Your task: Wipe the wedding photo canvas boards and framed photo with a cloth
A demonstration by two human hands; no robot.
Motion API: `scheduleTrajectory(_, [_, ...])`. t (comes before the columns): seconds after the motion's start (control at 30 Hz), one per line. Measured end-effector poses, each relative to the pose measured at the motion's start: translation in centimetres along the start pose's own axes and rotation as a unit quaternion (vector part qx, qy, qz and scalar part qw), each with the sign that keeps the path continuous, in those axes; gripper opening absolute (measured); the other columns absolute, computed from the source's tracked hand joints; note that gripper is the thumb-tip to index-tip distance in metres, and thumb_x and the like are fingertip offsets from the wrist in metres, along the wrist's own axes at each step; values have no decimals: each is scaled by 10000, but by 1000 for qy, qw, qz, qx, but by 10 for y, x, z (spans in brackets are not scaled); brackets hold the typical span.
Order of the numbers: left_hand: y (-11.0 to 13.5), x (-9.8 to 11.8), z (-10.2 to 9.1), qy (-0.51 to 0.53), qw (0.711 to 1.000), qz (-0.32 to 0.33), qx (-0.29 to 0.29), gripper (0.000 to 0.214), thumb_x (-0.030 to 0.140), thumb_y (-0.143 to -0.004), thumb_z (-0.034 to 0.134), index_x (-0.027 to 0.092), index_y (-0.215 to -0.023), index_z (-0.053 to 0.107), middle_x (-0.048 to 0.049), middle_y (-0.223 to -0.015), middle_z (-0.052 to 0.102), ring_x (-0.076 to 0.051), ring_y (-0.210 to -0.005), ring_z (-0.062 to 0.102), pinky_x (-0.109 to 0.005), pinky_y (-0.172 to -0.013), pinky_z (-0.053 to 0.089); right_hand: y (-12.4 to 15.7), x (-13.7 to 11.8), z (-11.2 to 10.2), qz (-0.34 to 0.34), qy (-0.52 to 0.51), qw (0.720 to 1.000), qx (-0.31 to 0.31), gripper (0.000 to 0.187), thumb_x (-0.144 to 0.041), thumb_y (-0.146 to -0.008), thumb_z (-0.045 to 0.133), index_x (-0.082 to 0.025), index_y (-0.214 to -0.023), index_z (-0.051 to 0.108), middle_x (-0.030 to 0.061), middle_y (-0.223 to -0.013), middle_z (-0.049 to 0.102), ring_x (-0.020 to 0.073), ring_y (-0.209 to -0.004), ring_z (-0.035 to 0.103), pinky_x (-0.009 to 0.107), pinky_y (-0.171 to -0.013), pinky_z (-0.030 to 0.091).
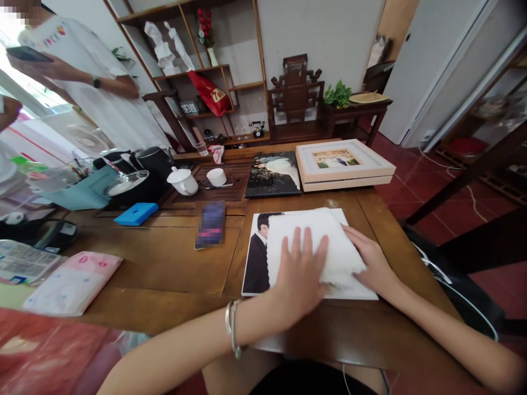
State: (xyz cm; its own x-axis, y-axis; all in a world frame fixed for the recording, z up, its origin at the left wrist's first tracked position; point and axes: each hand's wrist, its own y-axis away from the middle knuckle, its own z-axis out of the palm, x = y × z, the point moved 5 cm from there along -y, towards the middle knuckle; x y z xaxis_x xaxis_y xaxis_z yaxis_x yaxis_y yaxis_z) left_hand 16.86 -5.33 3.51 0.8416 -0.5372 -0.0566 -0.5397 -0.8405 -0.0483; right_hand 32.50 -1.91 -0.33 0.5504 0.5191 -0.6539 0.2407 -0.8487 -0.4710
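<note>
A white cloth (307, 236) lies spread over a large photo print (257, 258) on the wooden table (173, 263). My left hand (300, 269) rests flat on the cloth, fingers stretched and slightly apart. My right hand (370, 263) lies at the cloth's right edge, fingers tucked under or against it; the fingertips are hidden. The print's left part shows a figure in a dark suit.
Behind lie a dark photo print (274, 174) and a white framed picture (343, 163). A tea tray with a white teapot (183, 181) and cup (216, 176) sits further left, with a blue box (136, 213) and pink packets (72, 282). Another person (82, 77) stands at upper left holding a phone.
</note>
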Motion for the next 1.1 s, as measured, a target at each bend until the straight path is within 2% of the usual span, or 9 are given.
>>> scheduleTrajectory(0.1, [-33, -33, 4, 44, 999, 26, -8, 820, 293, -810, 664, 201, -1532, 288, -195, -1587, 267, -395, -1463, 227, -596, -1145, 239, -1, -5, -2, 9, 33, 999, 33, 410, -124, -807, 494, -194, -1186, 632, 116, -1265, 651, 271, -1178, 613, 413, -981, 502])
scheduleTrajectory(0.17, [-51, -46, 7, 62, 995, 70, -22, 802, 248, -819, 633, 215, -1534, 272, -167, -1603, 243, -367, -1480, 188, -582, -1163, 192, -2, -9, -3, 16, 43, 998, 52, 322, -160, -860, 487, -195, -1149, 625, 114, -1192, 673, 259, -1108, 640, 393, -939, 516])
scheduleTrajectory(0.3, [-72, -53, 6, 79, 986, 149, -19, 788, 210, -822, 598, 243, -1532, 257, -116, -1618, 222, -309, -1496, 146, -528, -1183, 152, -3, -9, -3, 41, 57, 995, 68, 258, -231, -892, 499, -195, -1132, 587, 127, -1185, 645, 271, -1085, 626, 427, -936, 499])
scheduleTrajectory(0.4, [-70, -50, 7, 79, 988, 135, -21, 777, 197, -827, 597, 232, -1528, 264, -134, -1612, 231, -333, -1489, 161, -548, -1169, 174, -3, -2, -2, 60, 68, 994, 55, 333, -216, -872, 481, -187, -1196, 550, 149, -1246, 604, 292, -1136, 594, 474, -958, 482])
scheduleTrajectory(0.57, [-31, -34, 6, 82, 992, 95, -28, 820, 221, -804, 645, 186, -1530, 264, -199, -1600, 220, -415, -1476, 143, -619, -1149, 169, 0, 7, 2, 38, 48, 998, 16, 514, -115, -783, 457, -197, -1285, 537, 142, -1390, 528, 297, -1287, 504, 518, -1051, 423])
scheduleTrajectory(0.7, [19, -17, 1, 97, 987, 114, -60, 915, 201, -741, 663, 191, -1541, 220, -201, -1617, 153, -435, -1481, 81, -654, -1148, 127, 2, 10, 4, 29, 45, 999, -2, 518, -114, -825, 423, -211, -1316, 554, 128, -1447, 503, 276, -1361, 437, 537, -1101, 375])
scheduleTrajectory(0.8, [58, -13, -3, 109, 983, 121, -80, 1001, 144, -666, 653, 211, -1550, 188, -175, -1631, 113, -426, -1486, 47, -657, -1153, 109, 1, 10, 4, 38, 54, 998, -4, 472, -184, -880, 441, -169, -1340, 545, 156, -1465, 487, 276, -1374, 423, 539, -1122, 351])
scheduleTrajectory(0.93, [100, -27, -2, 102, 988, 82, -79, 1093, 72, -560, 584, 274, -1553, 174, -113, -1641, 120, -388, -1494, 77, -644, -1153, 145, 0, 7, 3, 58, 68, 996, 6, 412, -301, -920, 489, -176, -1301, 586, 146, -1447, 514, 269, -1350, 458, 503, -1119, 374])
scheduleTrajectory(1.1, [132, -64, -3, 76, 997, 26, -4, 1060, 54, -579, 512, 327, -1551, 190, -18, -1619, 239, -323, -1479, 221, -547, -1169, 209, 0, 5, 1, 57, 69, 996, 23, 367, -314, -908, 522, -203, -1242, 624, 124, -1415, 551, 272, -1306, 510, 504, -1088, 412])
